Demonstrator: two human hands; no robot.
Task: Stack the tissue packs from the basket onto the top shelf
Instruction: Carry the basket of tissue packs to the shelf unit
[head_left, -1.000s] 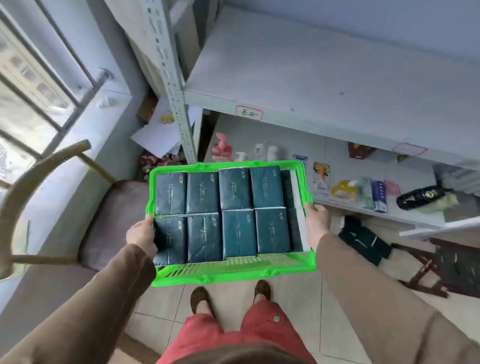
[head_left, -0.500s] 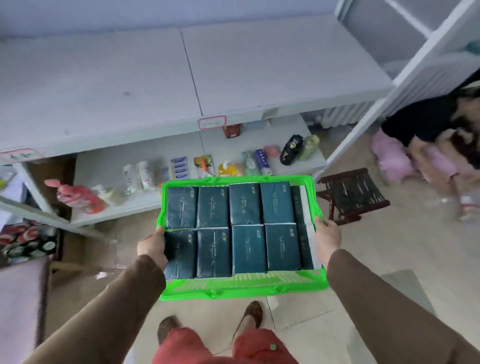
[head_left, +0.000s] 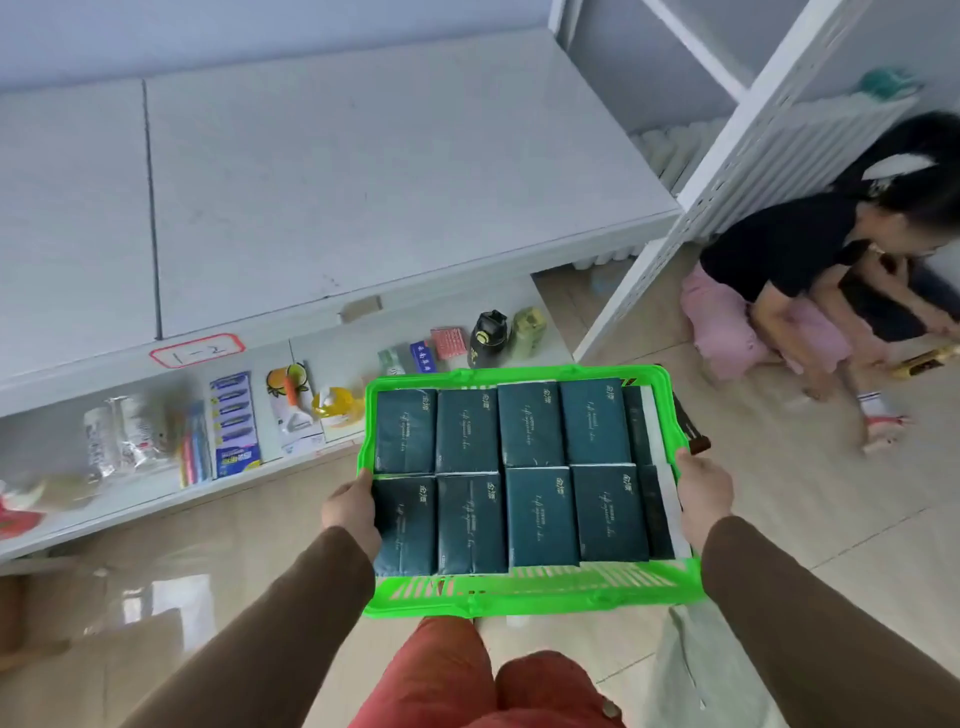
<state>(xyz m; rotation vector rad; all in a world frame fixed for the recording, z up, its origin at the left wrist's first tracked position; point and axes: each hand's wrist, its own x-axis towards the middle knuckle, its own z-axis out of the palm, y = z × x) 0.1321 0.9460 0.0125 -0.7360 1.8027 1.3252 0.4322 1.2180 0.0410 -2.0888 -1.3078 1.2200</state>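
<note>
From the head view, both hands carry a green basket (head_left: 524, 597) at waist height in front of the shelving. The left hand (head_left: 350, 512) grips the basket's left rim, fingers curled over the edge and thumb on top. The right hand (head_left: 704, 493) holds the right rim the same way, though its fingertips are hidden behind the wall. Neither hand touches a pack.

The tissue packs (head_left: 530, 478) lie flat inside the basket in two rows of dark teal wrappers, with further packs standing on edge along the right side. None has reached the top shelf (head_left: 363, 182), which lies bare and pale ahead and to the left, well apart from the basket.

The risks, as I judge them:
- The basket is full and held only by its two short sides — if either grip slackens while one hand frees itself to pick, it may tip and shed the packs onto the floor.
- The slick wrappers probably slide on each other, so a stack set on the shelf could skew or topple if started crooked.
- A second person (head_left: 810, 270) crouches on the floor just to the right, so a swing of the basket that way could knock them.
- The lower shelf (head_left: 135, 499) holds small goods near the basket's far edge — pushing forward low could sweep them off.
</note>
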